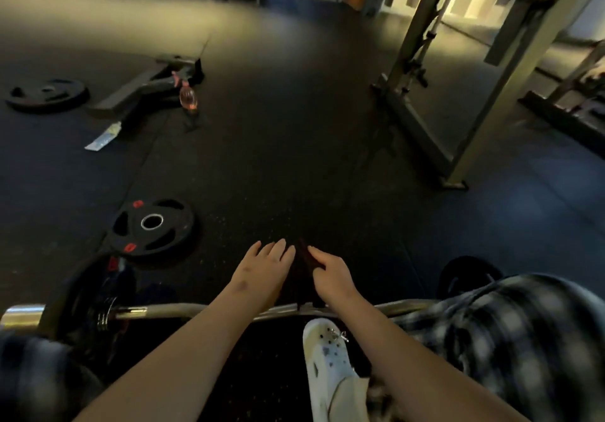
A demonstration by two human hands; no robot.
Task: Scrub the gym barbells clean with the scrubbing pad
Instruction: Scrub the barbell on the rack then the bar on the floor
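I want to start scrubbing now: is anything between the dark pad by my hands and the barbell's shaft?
Nothing visible. The scrubbing pad is between the left hand and right hand, just beyond the barbell; the shaft near the forearms is bare. The loose weight plate sits off to the left.

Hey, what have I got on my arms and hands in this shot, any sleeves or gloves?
Nothing worn shows. The left hand and right hand are ungloved, and I can make out no rings. Behind them both arms are bare right up to the frame edge, with no sleeves, watch or bracelet.
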